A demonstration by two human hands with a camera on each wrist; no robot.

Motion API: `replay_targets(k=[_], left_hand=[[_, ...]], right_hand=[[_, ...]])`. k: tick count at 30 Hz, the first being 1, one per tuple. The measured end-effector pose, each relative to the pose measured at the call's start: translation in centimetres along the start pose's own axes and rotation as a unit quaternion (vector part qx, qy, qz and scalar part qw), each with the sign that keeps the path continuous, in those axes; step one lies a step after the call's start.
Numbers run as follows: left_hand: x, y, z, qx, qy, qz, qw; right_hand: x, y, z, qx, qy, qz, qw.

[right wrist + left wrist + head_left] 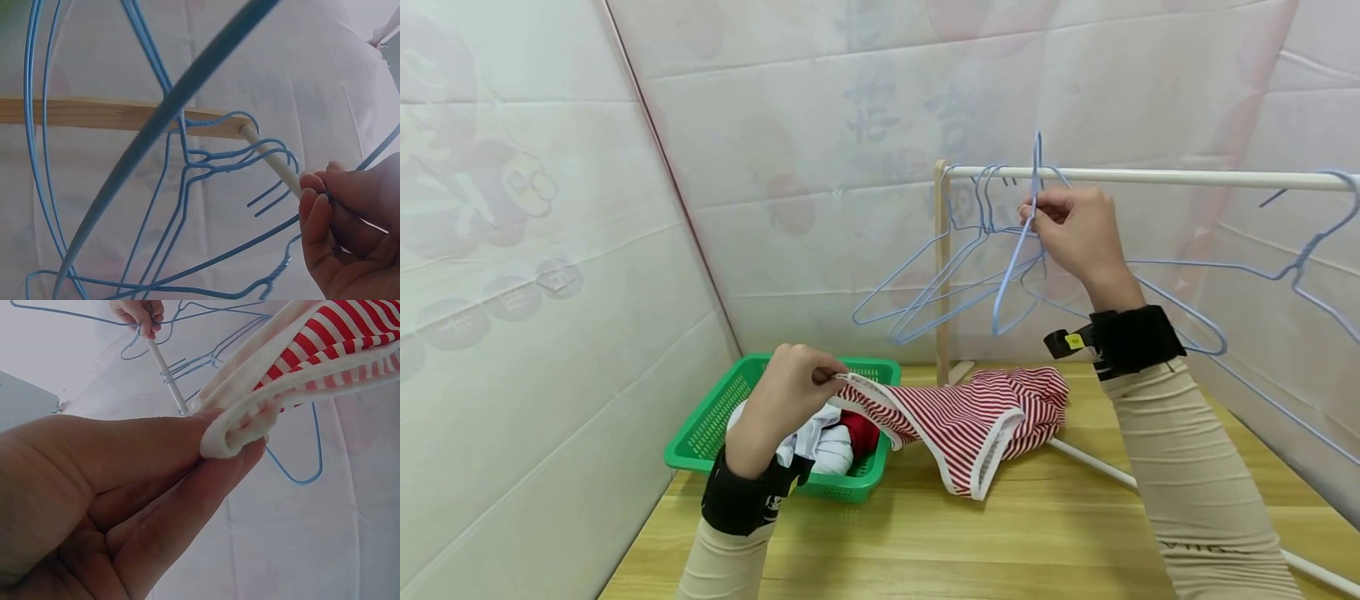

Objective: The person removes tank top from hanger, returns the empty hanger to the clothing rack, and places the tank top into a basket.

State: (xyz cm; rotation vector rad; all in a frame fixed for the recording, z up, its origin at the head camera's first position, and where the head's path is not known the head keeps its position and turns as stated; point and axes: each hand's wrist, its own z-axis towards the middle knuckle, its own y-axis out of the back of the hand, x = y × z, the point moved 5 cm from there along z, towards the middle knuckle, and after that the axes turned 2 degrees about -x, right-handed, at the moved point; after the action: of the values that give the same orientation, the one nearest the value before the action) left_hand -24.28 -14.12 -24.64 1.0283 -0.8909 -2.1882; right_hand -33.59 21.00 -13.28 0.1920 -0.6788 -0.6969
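My left hand (786,396) pinches the white-trimmed strap of a red-and-white striped tank top (955,417) between thumb and fingers. The top slopes down to the right, its far end bunched by the foot of the rack. In the left wrist view, the white edging (225,434) folds into a small loop at the fingertips. Up at the rail, my right hand (1078,233) grips a blue wire hanger (1009,283) by its neck, just under the hook. That hanger is turned nearly edge-on, and its hook rises above the rail in the head view.
Several other blue hangers (917,304) hang from the white rail (1187,177), with one at the far right (1303,258). A wooden post (942,317) holds the rail's left end. Behind my left hand, a green basket (688,437) contains white clothes (832,452) and a red cloth (862,435).
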Motion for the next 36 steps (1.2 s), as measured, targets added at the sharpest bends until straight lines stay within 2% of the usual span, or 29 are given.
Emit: replay_targets(k=[10,23,29,36], left_hand=[[0.2,0.1,0.2,0.003,0.0,0.0,1.0],[0.1,0.3,0.8,0.009,-0.012,0.001,0.9999],[-0.1,0.7,1.4,0.0,-0.028,0.002,0.9996],[0.0,1.5,2.0,-0.004,-0.023,0.006,0.9997]], right_hand=[[-0.4,-0.5,-1.2,0.013,-0.001,-0.019,1.0],[-1.1,0.0,-2.4,0.025,-0.005,-0.047,0.999],[-1.6,0.1,-2.6,0.019,0.0,-0.051,0.999],[-1.5,0.3,-2.9,0.02,0.012,-0.051,0.998]])
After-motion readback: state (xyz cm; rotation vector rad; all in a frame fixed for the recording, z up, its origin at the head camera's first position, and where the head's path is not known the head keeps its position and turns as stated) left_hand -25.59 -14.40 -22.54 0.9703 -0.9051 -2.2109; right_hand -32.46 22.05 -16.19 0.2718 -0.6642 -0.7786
